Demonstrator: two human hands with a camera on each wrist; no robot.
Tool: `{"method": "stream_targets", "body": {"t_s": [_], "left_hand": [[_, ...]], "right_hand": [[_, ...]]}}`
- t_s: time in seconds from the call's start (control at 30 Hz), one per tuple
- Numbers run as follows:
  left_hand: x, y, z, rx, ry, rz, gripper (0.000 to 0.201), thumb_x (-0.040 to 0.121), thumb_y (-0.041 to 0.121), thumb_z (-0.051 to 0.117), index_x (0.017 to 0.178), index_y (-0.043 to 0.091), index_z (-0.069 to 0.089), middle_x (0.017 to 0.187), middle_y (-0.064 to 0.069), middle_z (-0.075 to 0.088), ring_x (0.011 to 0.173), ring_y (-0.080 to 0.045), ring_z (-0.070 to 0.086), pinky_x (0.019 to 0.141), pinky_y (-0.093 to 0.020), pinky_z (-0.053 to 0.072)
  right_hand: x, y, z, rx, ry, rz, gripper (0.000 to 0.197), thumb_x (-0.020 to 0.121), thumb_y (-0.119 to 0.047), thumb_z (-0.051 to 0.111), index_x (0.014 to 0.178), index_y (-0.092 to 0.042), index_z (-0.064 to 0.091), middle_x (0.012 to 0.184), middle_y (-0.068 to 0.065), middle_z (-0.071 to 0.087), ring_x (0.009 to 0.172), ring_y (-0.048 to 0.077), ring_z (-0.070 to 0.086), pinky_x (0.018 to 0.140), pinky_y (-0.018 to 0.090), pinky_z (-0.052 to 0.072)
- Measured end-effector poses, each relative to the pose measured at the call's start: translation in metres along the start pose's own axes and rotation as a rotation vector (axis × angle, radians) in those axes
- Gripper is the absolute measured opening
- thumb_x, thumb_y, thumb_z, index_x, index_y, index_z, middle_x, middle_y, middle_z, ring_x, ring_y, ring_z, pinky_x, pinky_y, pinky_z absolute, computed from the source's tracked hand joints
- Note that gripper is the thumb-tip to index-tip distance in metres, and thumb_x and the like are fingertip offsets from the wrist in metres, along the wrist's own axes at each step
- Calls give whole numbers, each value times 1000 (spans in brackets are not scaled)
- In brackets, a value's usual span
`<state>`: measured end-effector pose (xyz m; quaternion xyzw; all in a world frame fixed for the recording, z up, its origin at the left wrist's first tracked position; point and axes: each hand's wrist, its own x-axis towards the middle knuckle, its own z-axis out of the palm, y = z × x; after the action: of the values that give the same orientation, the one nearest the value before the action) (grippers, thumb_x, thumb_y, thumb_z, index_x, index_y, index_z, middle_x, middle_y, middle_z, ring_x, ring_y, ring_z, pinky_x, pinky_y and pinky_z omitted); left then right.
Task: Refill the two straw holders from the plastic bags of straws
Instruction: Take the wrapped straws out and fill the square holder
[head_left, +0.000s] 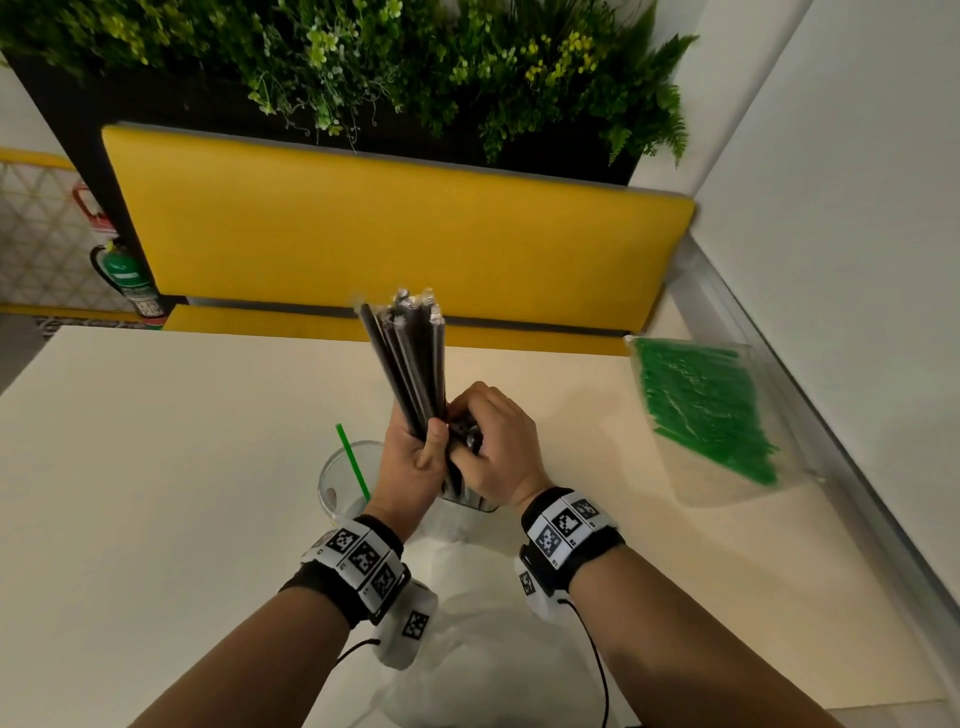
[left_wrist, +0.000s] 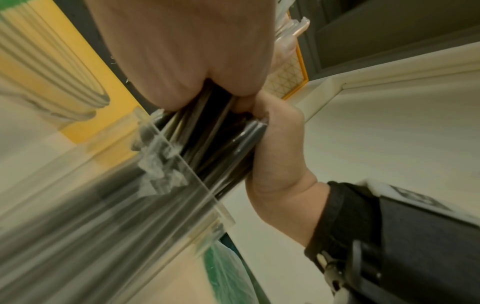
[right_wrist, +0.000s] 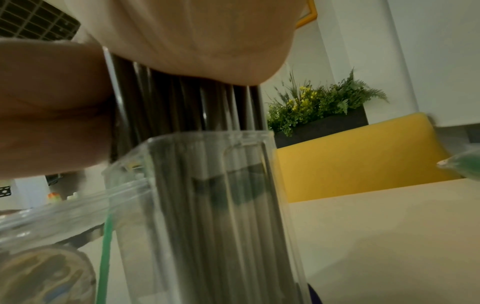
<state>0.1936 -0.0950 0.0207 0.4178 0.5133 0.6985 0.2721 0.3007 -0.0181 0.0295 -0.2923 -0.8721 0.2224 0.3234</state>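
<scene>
Your left hand (head_left: 415, 457) and right hand (head_left: 498, 447) both have their fingers wrapped around the bundle of black straws (head_left: 415, 358), its lower ends already inside the square clear holder (right_wrist: 207, 205) on the desk (head_left: 156, 467). You're mid-refill; next, loosen the grip so they settle. Beside it, the round holder (head_left: 337, 473) has one green straw (head_left: 353, 460); the bag of green straws (head_left: 706, 410) waits at your right.

Black straws (head_left: 410, 358) upright in clear holder (right_wrist: 207, 205) — green-straw bag (head_left: 711, 415) apart
</scene>
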Motion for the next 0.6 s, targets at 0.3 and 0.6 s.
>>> {"method": "stream_targets", "body": {"t_s": [0.3, 0.6], "left_hand": [[-5, -10, -2, 35, -132, -100, 62, 98, 37, 62, 144, 0, 41, 130, -7, 64, 123, -14, 61, 101, -25, 51], [-10, -11, -6, 174, -194, -97, 55, 91, 24, 67, 140, 9, 48, 119, 7, 66, 112, -5, 63, 99, -24, 50]], "right_hand": [[9, 3, -25, 368, -227, 88, 69, 70, -18, 72, 133, -14, 45, 120, 7, 54, 109, 25, 57, 91, 52, 50], [39, -34, -80, 450, -207, 147, 90, 82, -69, 62, 154, -26, 29, 159, -7, 35, 148, 9, 31, 122, 51, 23]]}}
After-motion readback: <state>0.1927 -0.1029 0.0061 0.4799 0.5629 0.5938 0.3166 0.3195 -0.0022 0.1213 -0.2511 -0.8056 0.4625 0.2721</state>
